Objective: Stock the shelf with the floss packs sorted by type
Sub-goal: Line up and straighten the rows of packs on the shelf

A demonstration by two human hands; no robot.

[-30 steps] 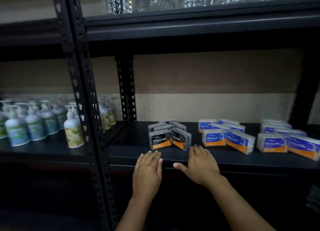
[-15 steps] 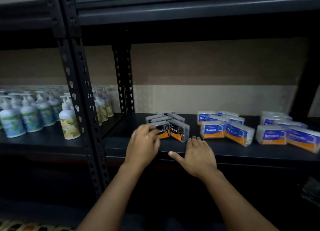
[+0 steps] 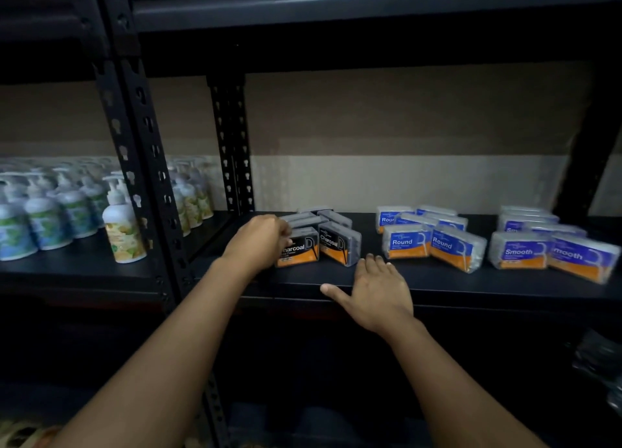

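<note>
Left hand (image 3: pixel 261 242) grips the front-left Charcoal pack (image 3: pixel 299 249); right hand (image 3: pixel 377 292) lies flat, fingers straight, on the shelf (image 3: pixel 471 284) edge.

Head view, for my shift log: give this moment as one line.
left hand: grips front Charcoal pack | right hand: flat on shelf edge | Round packs, Smooth packs: grouped

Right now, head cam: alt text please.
A person's left hand grips the front-left Charcoal floss pack on a dark shelf; the right hand rests flat at the edge. Round packs and Smooth packs sit rightward.
</note>
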